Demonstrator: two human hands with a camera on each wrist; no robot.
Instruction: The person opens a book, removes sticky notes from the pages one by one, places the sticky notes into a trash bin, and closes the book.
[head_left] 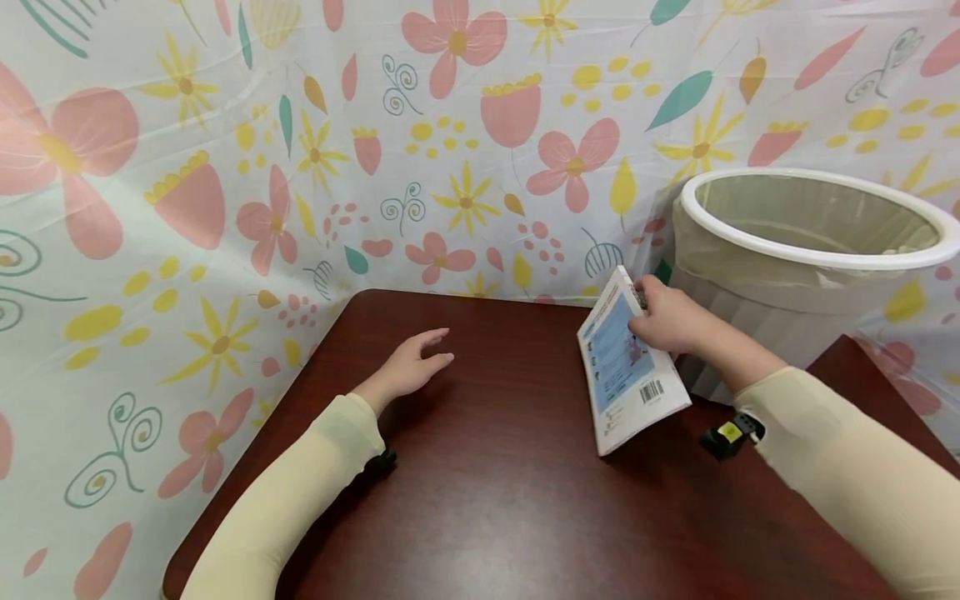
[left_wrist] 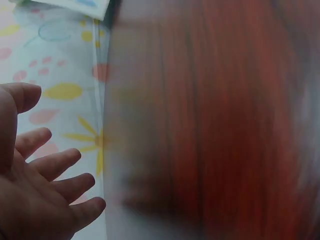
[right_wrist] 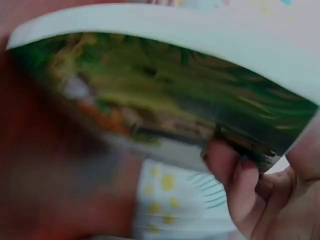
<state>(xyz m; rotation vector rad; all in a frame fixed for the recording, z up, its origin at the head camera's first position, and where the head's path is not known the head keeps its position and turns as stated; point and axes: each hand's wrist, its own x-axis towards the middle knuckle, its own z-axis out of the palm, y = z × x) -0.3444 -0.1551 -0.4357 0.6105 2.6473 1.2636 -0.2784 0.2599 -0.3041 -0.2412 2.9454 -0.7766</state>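
Note:
My right hand (head_left: 667, 318) grips a thin paperback book (head_left: 618, 367) by its edge, near the upper right corner. The book stands tilted over the dark wooden table, its white back cover with a blue panel and barcode towards me. From the right wrist view, the other cover (right_wrist: 165, 95) shows a green illustrated picture, with the fingers of my right hand (right_wrist: 245, 190) curled over its edge. Over the left part of the table, my left hand (head_left: 411, 365) holds nothing; its fingers are spread and relaxed, as the left wrist view of this hand (left_wrist: 45, 185) shows.
A tall bin (head_left: 787, 308) with a white rim and a liner stands at the right, just behind my right hand. Flower-printed sheeting (head_left: 465, 108) hangs along the back and left of the dark reddish-brown table (head_left: 480, 483). Small black wrist devices (head_left: 727, 437) sit at my cuffs.

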